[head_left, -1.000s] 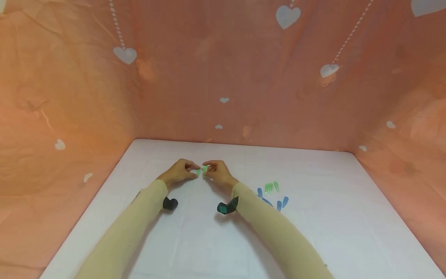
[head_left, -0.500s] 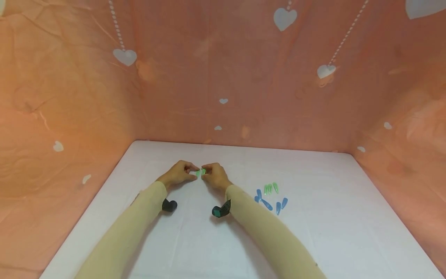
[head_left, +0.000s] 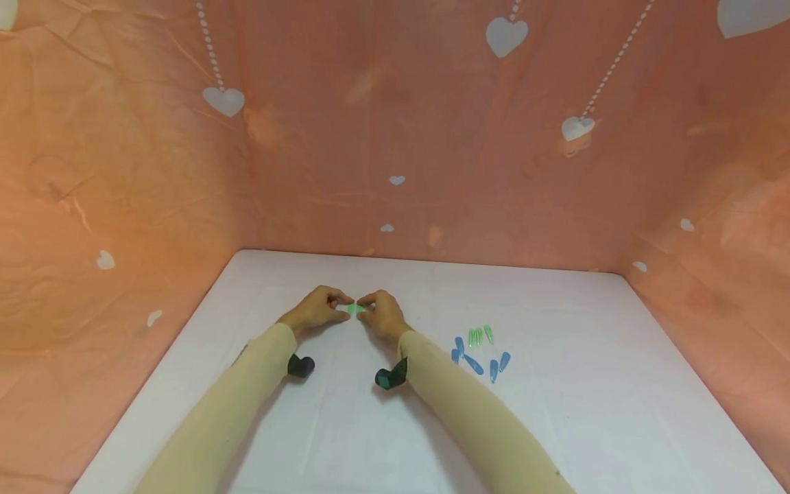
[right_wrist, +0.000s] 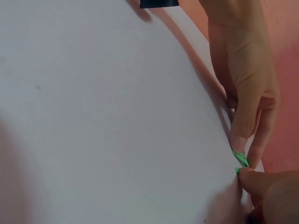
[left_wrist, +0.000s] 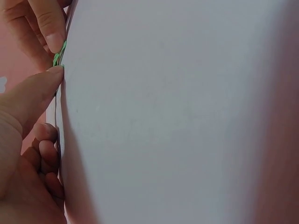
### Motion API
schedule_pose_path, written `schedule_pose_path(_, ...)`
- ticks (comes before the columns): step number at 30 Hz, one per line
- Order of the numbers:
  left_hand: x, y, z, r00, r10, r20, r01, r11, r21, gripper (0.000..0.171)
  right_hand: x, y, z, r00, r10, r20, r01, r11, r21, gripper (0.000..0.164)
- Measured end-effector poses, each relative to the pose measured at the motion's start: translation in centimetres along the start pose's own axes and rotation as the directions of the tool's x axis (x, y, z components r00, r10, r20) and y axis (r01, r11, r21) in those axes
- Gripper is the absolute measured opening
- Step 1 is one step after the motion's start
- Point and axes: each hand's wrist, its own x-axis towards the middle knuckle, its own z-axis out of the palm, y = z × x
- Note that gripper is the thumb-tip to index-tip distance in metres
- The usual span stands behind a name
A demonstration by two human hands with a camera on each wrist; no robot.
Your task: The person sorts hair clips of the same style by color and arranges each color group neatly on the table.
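At the far middle of the table both hands meet, thumb and fingers curled in. My left hand pinches a green snap hair clip between thumb and finger. A second green clip shows at the fingertips of my right hand, which pinches it right beside the first. In the right wrist view the left hand's clip slants from the left thumb toward the right thumb. Fingertips cover much of both clips. The left wrist view shows green between the two hands' fingertips.
To the right of the right forearm lie several loose green hair clips. Several blue hair clips are scattered just nearer. A white cloth covers the table, and orange sheeting with hearts walls it on three sides.
My right hand has come slightly left and nearer, bringing its green clip up against the one in my left hand. The left hand has stayed nearly still.
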Motion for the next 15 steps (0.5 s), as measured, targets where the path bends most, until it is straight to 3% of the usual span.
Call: schedule_pose_path(15, -0.01, 0.02, 0.12, 1.0, 0.004, -0.011, -0.004, 1.0, 0.014, 0.04, -0.06, 0.1, 0.12, 1.0, -0.002, -0.019, 0.002, 1.0, 0.008, 0.027)
